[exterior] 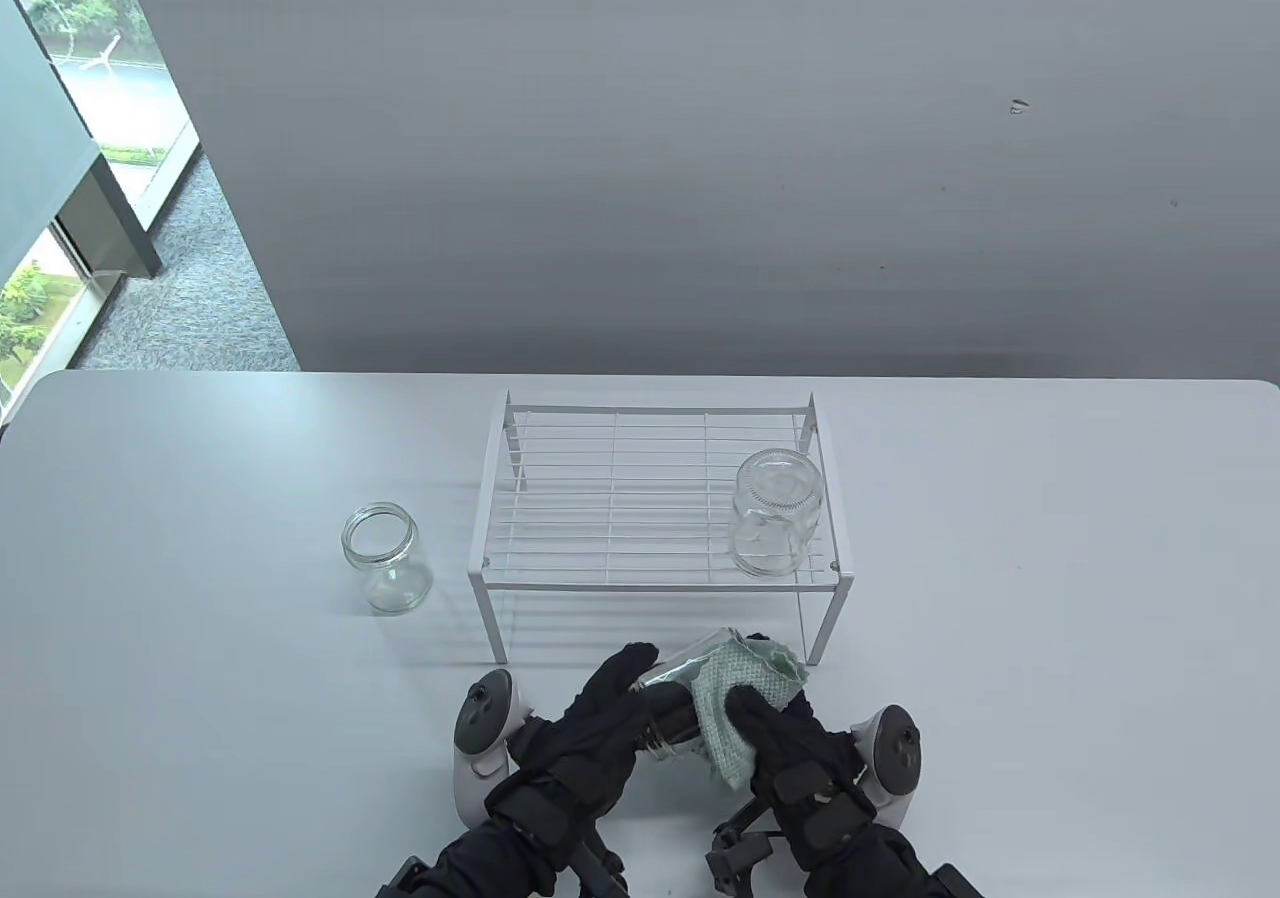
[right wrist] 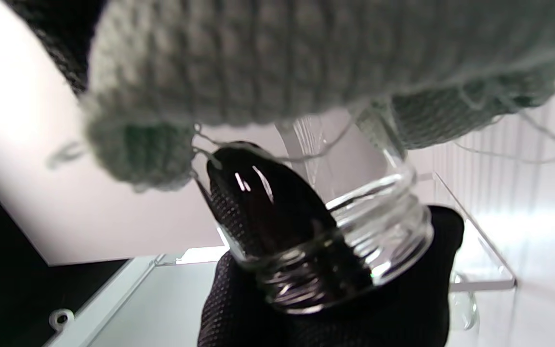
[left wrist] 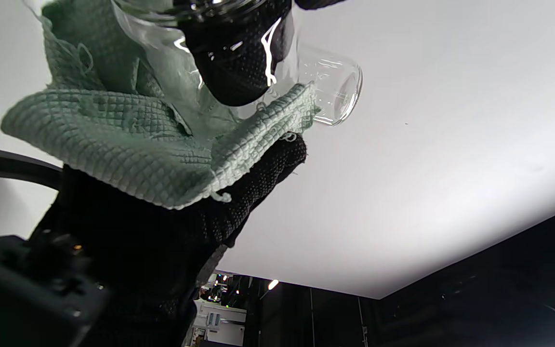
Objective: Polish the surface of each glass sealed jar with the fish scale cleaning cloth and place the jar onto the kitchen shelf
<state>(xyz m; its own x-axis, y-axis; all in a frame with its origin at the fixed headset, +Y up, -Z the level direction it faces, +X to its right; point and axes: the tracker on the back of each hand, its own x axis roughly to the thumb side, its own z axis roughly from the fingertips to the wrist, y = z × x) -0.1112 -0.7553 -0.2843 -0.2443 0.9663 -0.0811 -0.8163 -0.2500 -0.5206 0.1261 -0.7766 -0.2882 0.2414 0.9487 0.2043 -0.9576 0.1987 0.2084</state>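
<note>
A clear glass jar [exterior: 680, 665] is held tilted above the table in front of the shelf, mouth toward me. My left hand [exterior: 625, 688] grips it at the neck, with one finger [right wrist: 268, 207] inside the mouth [right wrist: 383, 236]. My right hand [exterior: 765, 713] holds the green fish scale cloth [exterior: 735, 713] wrapped against the jar's side. In the left wrist view the cloth [left wrist: 113, 130] drapes over the right glove [left wrist: 239, 193], and the jar's base [left wrist: 335, 91] sticks out past it. A second jar [exterior: 772, 513] stands on the white wire shelf [exterior: 600, 498] at its right end.
A third jar [exterior: 385, 558] stands upright and open on the table, left of the shelf. The shelf's front rail [exterior: 660, 583] lies just beyond my hands. The far table edge meets a grey wall [exterior: 700, 138].
</note>
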